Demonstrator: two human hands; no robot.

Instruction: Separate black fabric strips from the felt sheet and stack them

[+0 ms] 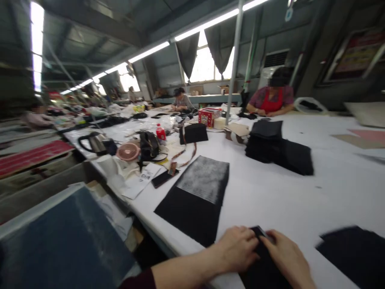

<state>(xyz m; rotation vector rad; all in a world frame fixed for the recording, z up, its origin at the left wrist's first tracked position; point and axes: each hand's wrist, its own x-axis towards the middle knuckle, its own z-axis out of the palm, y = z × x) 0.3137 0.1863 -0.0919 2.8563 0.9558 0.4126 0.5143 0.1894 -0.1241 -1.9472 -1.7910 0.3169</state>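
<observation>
Near the table's front edge, a black cloth piece (264, 267) lies between my hands. My left hand (239, 249) has its fingers bent onto the cloth's left side and upper edge. Across from it, my right hand (285, 255) pinches the top edge, where a thin grey strip shows by the thumb. Just beyond my left hand, a larger black cloth (195, 200) lies flat, its far part covered by a greyish-white patch. More dark cloth (355, 255) rests at the right.
Folded black cloths (278, 148) are stacked farther back on the white table (339, 192). A phone (164, 178), pink fan (128, 151), kettle (98, 143), black bag (148, 145) and red-capped bottle (160, 132) stand or lie at left. A person in a red apron (272, 100) sits across.
</observation>
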